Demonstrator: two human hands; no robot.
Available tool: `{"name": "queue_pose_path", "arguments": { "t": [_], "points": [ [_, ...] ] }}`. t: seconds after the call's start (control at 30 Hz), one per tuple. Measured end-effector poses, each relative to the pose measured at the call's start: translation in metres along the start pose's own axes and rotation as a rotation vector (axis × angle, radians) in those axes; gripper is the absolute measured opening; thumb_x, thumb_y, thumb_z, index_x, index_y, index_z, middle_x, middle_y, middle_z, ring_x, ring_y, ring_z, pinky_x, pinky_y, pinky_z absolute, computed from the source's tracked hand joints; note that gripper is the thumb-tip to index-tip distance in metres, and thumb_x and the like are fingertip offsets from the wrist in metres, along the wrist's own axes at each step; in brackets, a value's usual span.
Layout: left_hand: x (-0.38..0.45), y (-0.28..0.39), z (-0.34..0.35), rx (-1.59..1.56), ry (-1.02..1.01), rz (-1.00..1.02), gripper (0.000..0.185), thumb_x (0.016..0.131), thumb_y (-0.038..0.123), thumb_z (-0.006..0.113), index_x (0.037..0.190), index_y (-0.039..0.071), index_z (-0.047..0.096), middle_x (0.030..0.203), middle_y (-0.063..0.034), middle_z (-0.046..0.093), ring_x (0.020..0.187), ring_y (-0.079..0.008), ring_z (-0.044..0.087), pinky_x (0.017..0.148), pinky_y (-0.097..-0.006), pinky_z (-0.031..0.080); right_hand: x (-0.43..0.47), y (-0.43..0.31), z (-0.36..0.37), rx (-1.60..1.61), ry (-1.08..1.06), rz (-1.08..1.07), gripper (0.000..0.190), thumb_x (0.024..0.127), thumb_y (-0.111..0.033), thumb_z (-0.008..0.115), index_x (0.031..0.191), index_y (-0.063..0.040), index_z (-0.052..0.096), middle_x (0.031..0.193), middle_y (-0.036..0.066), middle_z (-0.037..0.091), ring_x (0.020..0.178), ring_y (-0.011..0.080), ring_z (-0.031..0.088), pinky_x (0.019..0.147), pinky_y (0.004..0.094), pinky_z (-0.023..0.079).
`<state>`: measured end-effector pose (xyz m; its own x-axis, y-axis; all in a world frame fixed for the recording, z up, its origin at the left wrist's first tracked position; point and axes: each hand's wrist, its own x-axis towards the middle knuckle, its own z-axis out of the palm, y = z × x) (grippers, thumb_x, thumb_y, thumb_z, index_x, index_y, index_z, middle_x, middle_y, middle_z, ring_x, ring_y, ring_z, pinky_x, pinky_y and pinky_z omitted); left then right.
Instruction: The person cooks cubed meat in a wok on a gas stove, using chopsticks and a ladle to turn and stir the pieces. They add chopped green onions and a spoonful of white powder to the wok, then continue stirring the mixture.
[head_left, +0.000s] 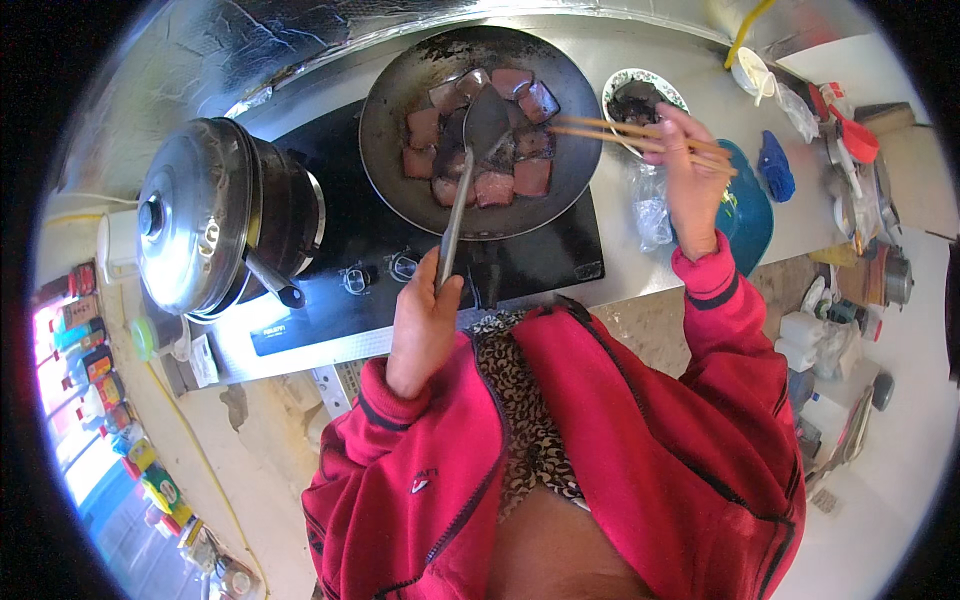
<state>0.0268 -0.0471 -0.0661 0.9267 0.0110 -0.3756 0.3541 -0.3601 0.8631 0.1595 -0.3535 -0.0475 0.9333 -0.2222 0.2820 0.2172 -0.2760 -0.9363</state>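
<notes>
My left hand (424, 326) grips the metal handle of a cooking spatula (459, 202). Its dark head (487, 124) rests among the food in a wide dark wok (394, 112). Several square reddish-brown pieces of food (495, 189) lie around it on the wok's bottom. A pair of wooden chopsticks (607, 131) is held in my right hand (690, 180), right of the wok. Their tips reach over the wok's right side, near the pieces, and hold no food that I can make out. Beyond that hand stands a white floral-rimmed bowl (679, 90) with dark food (634, 99) inside.
The wok sits on a black glass cooktop (330, 300) with knobs in front. At left stands a lidded steel pot (202, 217), its black handle toward me. A blue-green basin (754, 217), clear plastic bag (651, 206) and blue cloth (776, 166) lie at right.
</notes>
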Motion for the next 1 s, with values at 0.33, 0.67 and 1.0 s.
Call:
{"name": "queue_pose_path", "arguments": {
  "t": [0.33,0.67,1.0],
  "points": [
    [0.031,0.004,0.012,0.019,0.011,0.133,0.037,0.094,0.011,0.057,0.128,-0.003,0.052,0.082,-0.0210,0.060,0.072,-0.0294,0.058,0.067,-0.0374,0.048,0.029,0.010,0.016,0.053,0.106,-0.061,0.026,0.098,-0.016,0.061,0.115,0.002,0.068,0.085,0.008,0.070,0.066,0.0105,0.065,0.060,0.0222,0.055],
    [0.037,0.020,0.013,0.178,-0.008,0.146,0.038,0.094,0.011,0.055,0.128,-0.004,0.050,0.094,-0.0326,0.062,0.090,-0.0489,0.061,0.073,-0.0484,0.049,0.073,0.021,0.023,-0.017,0.058,-0.017,0.025,0.097,-0.013,0.058,0.113,0.002,0.068,0.076,0.008,0.066,0.061,0.0118,0.066,0.054,0.0234,0.054],
    [0.037,0.028,0.013,0.145,-0.039,0.065,0.038,0.094,0.009,0.054,0.130,-0.003,0.050,0.093,-0.0323,0.062,0.090,-0.0491,0.061,0.073,-0.0457,0.050,0.073,0.024,0.005,0.097,0.045,0.169,0.028,0.098,-0.017,0.059,0.117,0.003,0.065,0.087,0.011,0.070,0.066,0.0132,0.067,0.059,0.0234,0.056]
  ]
}}
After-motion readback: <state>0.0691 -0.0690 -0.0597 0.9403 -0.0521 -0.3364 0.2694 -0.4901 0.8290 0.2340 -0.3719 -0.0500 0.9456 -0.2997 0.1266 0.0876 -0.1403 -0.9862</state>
